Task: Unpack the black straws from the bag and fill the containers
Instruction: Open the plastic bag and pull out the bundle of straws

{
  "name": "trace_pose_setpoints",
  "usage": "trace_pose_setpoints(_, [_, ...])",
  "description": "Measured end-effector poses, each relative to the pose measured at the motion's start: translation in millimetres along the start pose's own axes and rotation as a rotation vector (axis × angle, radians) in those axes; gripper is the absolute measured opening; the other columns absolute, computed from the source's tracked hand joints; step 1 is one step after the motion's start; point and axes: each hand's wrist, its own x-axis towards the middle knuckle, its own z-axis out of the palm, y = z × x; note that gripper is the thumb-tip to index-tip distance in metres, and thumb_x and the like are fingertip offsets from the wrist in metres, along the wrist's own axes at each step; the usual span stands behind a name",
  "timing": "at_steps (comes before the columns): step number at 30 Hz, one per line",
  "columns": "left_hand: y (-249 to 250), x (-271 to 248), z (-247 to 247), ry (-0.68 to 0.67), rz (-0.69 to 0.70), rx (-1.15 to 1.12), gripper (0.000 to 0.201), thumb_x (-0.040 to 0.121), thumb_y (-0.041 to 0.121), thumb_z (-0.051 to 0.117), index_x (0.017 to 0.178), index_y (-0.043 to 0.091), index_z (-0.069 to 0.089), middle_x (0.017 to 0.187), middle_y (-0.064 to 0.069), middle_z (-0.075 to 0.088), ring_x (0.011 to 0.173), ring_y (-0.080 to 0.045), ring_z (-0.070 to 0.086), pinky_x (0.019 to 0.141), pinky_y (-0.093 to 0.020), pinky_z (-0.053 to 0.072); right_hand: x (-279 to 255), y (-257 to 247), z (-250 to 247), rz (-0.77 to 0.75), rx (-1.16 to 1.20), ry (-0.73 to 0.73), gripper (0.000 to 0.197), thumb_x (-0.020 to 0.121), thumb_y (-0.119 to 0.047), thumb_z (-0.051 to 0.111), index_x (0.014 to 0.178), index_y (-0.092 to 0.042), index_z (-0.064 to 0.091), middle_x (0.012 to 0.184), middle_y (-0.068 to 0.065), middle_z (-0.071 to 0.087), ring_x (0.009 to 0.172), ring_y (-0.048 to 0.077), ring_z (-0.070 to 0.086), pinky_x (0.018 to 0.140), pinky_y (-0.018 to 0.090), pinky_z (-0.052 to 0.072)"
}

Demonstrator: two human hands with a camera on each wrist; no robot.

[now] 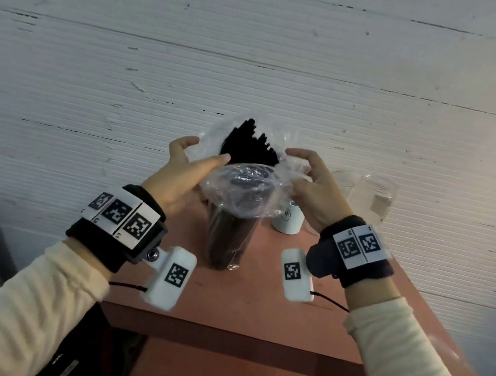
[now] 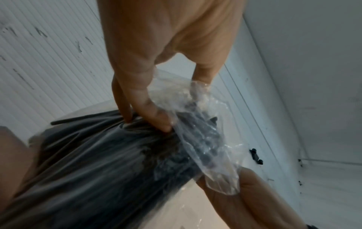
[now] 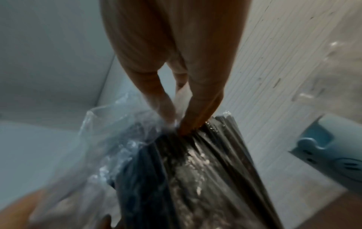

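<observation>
Lower part of black straws [image 1: 227, 236] dim behind crinkled clear bag [image 1: 240, 186]; count impossible. Clear containers [image 1: 373, 196] at far right of table [image 1: 255, 310] faint, partly behind right hand [image 1: 313, 190]; number unclear. White cup [image 1: 288, 222] half hidden by bag. Both wrist views smeared by motion. Blue object [image 3: 336, 153] cut by right edge, unidentifiable.

Surface: reddish-brown wooden table [image 1: 254, 313], lower shelf of the same colour visible beneath the front edge.
Backdrop: white ribbed wall panel [image 1: 260, 46], scuffed with dark marks and thin horizontal seams.
On table, right of centre: small white-and-pale-blue plastic device [image 1: 288, 222], upright; seen pale blue at the right edge from the right wrist [image 3: 333, 153].
</observation>
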Motion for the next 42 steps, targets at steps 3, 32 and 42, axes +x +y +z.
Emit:
trace_pose_setpoints(3, [-12,-1,-1,-0.025,-0.016,0.027,0.069,0.085,0.026,0.071,0.136,0.035,0.025,0.115,-0.009,0.061,0.076,-0.016,0.063,0.070,-0.033,0.053,1,16,-2,0.082,-0.176,-0.033,0.054,0.080,0.003,0.060,0.117,-0.035,0.053,0.091,0.010,0.049,0.079,0.027,0.052,0.074,0.040,0.052])
trace_pose_setpoints(32, [-54,8,-27,-0.253,0.056,0.459,0.130,0.042,0.033,0.093,0.138,0.044,0.007,0.128,-0.023,0.054,0.116,-0.030,0.059,0.098,-0.033,0.050,20,22,-19,0.017,-0.273,0.035,0.045,0.091,-0.057,0.051,0.128,-0.036,0.037,0.126,0.001,0.051,0.125,0.020,0.046,0.104,0.047,0.043])
trace_pose_setpoints(42, [-62,18,-46,-0.177,0.141,0.432,0.096,0.055,0.012,0.089,0.123,0.046,0.029,0.079,-0.020,0.060,0.068,-0.026,0.060,0.084,-0.045,0.053,26,21,-15,0.090,0.081,-0.047,0.011,0.092,-0.028,0.063,0.095,-0.018,0.061,0.088,0.001,0.055,0.064,0.010,0.048,0.057,0.023,0.035])
